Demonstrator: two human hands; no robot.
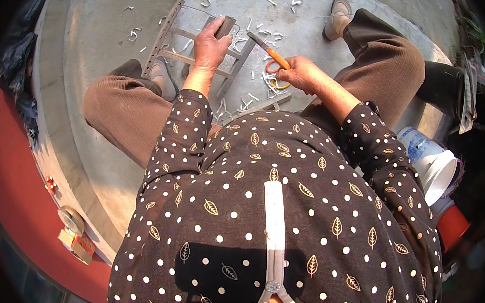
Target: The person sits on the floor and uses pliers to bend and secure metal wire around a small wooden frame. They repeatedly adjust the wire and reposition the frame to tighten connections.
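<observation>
My left hand (209, 49) is closed round a short brown wooden piece (224, 27) on a weathered wooden frame. The frame, with slats and a side rail (163, 40) dotted with holes, stands between my feet and looks like a small stool frame. To the right, my right hand (300, 73) is closed on scissors (276, 57) with orange and yellow handles. Their dark blades point up and left, toward the frame, and seem to lie together. Curled white strips (250, 100) are strewn under and around the frame. A thin dark wire or cord (238, 30) shows beside the left hand.
My knees are spread either side, a shoe (337, 14) at the far right. A white bucket (438, 167) and a red container (452, 225) stand at my right. Black plastic sheeting (15, 68) lies at the left edge, and a small box (75, 245) sits at lower left.
</observation>
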